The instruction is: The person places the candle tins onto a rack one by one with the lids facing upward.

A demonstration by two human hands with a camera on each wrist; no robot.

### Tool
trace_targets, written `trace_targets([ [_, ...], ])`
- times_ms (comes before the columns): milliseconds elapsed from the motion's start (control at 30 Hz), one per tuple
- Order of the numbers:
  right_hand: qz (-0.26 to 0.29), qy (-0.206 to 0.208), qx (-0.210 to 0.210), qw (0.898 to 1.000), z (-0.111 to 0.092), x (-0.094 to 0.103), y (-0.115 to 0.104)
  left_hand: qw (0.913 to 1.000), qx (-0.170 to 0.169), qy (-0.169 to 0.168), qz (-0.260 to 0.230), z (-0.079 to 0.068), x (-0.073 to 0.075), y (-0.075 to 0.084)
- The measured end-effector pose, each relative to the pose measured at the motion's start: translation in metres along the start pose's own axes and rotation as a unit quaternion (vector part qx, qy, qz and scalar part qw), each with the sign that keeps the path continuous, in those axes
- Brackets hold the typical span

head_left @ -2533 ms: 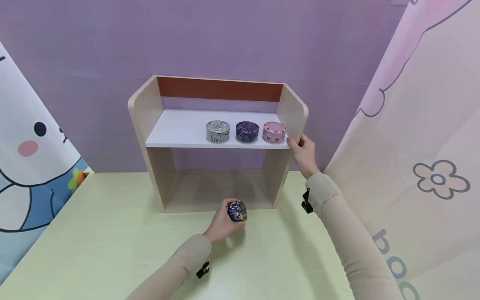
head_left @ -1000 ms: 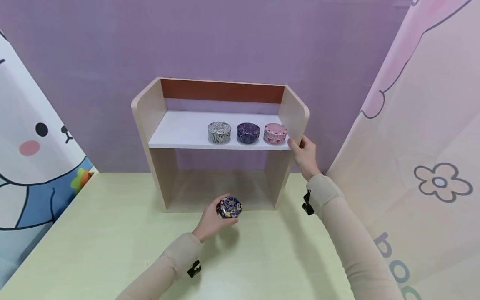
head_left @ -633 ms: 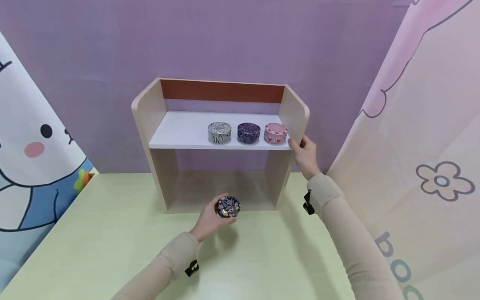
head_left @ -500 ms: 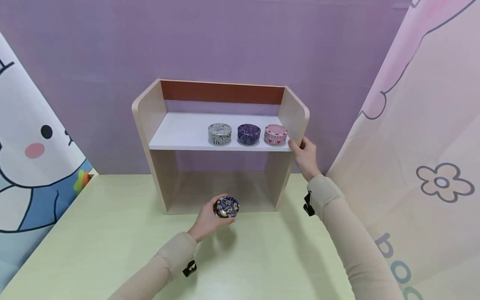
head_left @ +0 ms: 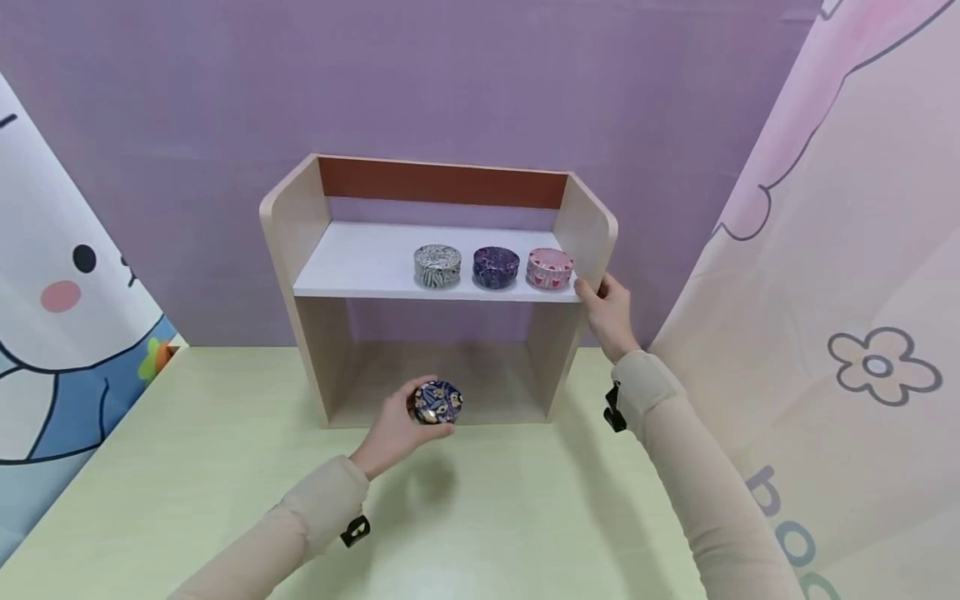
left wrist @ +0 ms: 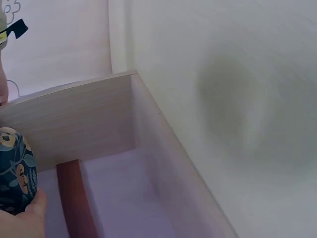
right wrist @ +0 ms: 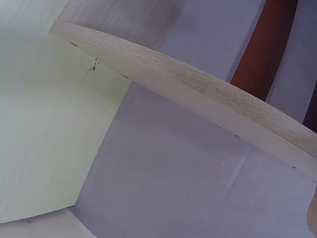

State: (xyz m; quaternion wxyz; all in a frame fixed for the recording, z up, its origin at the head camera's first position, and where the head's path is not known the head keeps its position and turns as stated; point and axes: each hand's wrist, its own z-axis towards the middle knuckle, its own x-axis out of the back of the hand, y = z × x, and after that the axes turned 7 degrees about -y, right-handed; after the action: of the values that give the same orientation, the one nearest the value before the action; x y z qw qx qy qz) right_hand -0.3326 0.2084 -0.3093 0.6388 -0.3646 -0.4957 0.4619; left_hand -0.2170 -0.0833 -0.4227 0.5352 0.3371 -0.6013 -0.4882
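My left hand (head_left: pixel 397 427) grips a round tin (head_left: pixel 438 402) with a dark blue floral pattern, held above the table before the lower opening of a small shelf unit (head_left: pixel 285 233). In the left wrist view the same floral tin (left wrist: pixel 17 171) shows at the left edge, thumb against it. With its thumb at the front edge, my right hand (head_left: pixel 611 317) grips the unit's right side panel; its other fingers are partly hidden behind. On the white upper board stand a black-and-white tin (head_left: pixel 438 267), a dark purple tin (head_left: pixel 496 268) and a pink heart tin (head_left: pixel 550 269) in a row.
The unit stands on a pale green table (head_left: pixel 225 467) against a purple backdrop (head_left: pixel 450 75). A brown back rail (head_left: pixel 442 182) crosses its top. Printed curtains flank both sides, one with a cartoon figure (head_left: pixel 82 300), the other with a flower (head_left: pixel 883 367).
My left hand has moved left and slightly up with the floral tin, whose lid now faces the head camera more. My right hand stays on the side panel, and the three shelf tins stay put.
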Motion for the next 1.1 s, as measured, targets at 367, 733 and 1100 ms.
trace_targets([
  [367,-0.009,0.008,0.006,1.000,0.000,0.001,0.000,0.9996,0.001,0.008,0.027,-0.010,0.019,0.018],
  [733,-0.006,0.009,0.007,1.000,-0.001,0.000,-0.001,0.9989,-0.025,0.004,0.040,-0.022,0.040,0.041],
  [1100,-0.009,0.006,0.001,1.000,0.001,0.000,-0.001,0.9967,-0.042,0.020,0.067,-0.026,0.056,0.060],
])
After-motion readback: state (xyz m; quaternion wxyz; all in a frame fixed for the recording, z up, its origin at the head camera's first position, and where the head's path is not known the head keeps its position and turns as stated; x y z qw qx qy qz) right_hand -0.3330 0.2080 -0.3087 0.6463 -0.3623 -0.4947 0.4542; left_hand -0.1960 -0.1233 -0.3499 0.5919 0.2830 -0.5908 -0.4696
